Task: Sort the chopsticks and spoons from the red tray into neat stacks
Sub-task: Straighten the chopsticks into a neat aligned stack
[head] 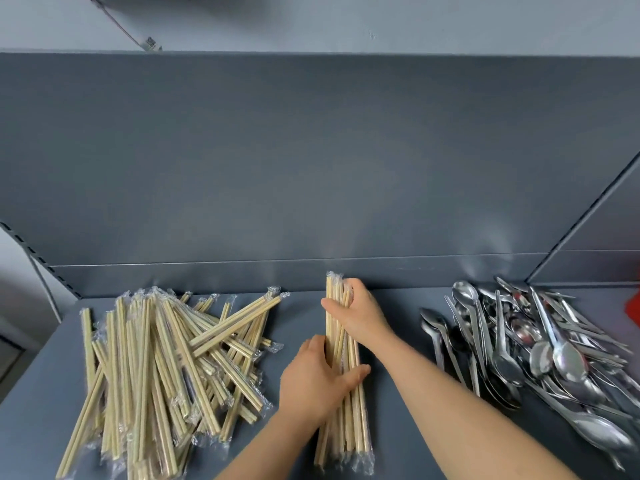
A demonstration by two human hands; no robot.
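A bundle of plastic-wrapped wooden chopsticks (341, 348) lies lengthwise in the middle of the grey shelf. My left hand (317, 379) grips its lower half, thumb across the top. My right hand (360, 313) wraps round its far end near the back wall. A loose, messy heap of wrapped chopsticks (166, 368) spreads over the left side. A pile of metal spoons (540, 351) lies at the right. A corner of the red tray (634, 304) shows at the right edge.
The grey shelf (45, 403) has a low back lip (207, 275) and a tall back panel. A slanted divider (585, 216) rises at the right. A slotted upright (38, 258) stands at the left edge.
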